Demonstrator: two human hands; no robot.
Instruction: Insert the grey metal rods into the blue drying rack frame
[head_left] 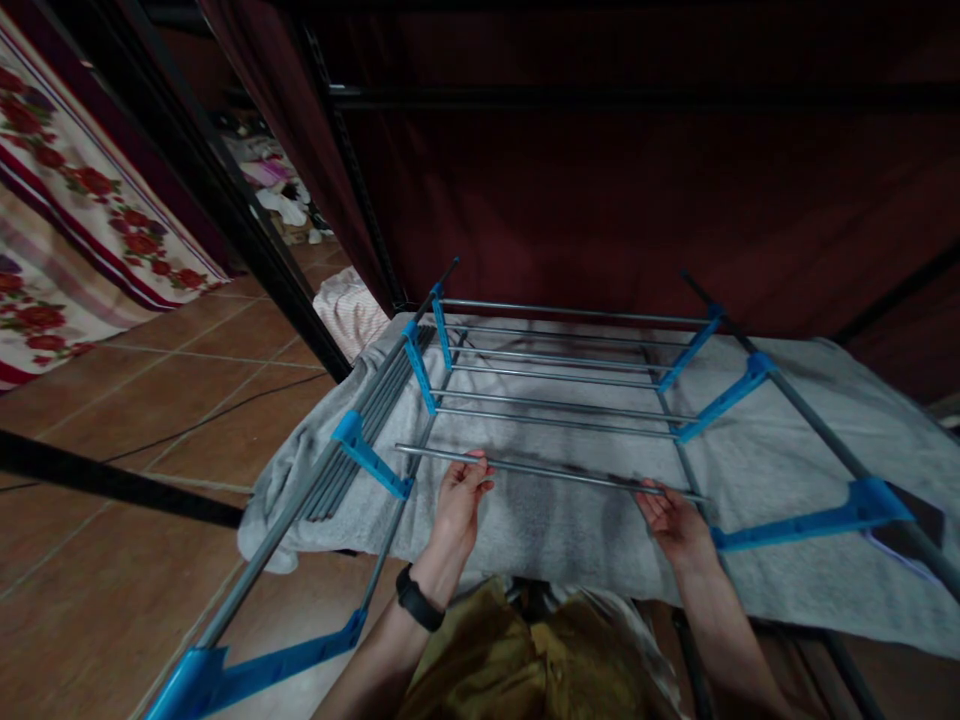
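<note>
Left hand [461, 495], black watch [416, 598] on the wrist, is closed on a thin grey rod [551, 470] a little in from its left end, fingers curled under and thumb on top. Right hand [675, 520] is closed on the same rod close to its right end, palm turned partly up, fingertips pinching it. Rod is lifted just clear of the grey blanket [787, 590], near the blanket's near edge, and runs crosswise, roughly parallel to the fitted rungs [555, 400] of a drying rack lying flat farther back. Gripping wide, one hand toward each end, likely keeps the long, light bar level and stops it swinging. Rod's left tip sits just beside a blue bracket [371, 460] on the left side rail; its right tip is near the right rail, short of another blue bracket [810, 522]. More loose rods, bundled [375, 420], lie along the blanket's left edge, close by the left rail. Blanket probably spares the tiled floor [150, 400] and the metal from scraping. Dark red curtain [637, 200] hangs behind the blanket's far edge.
</note>
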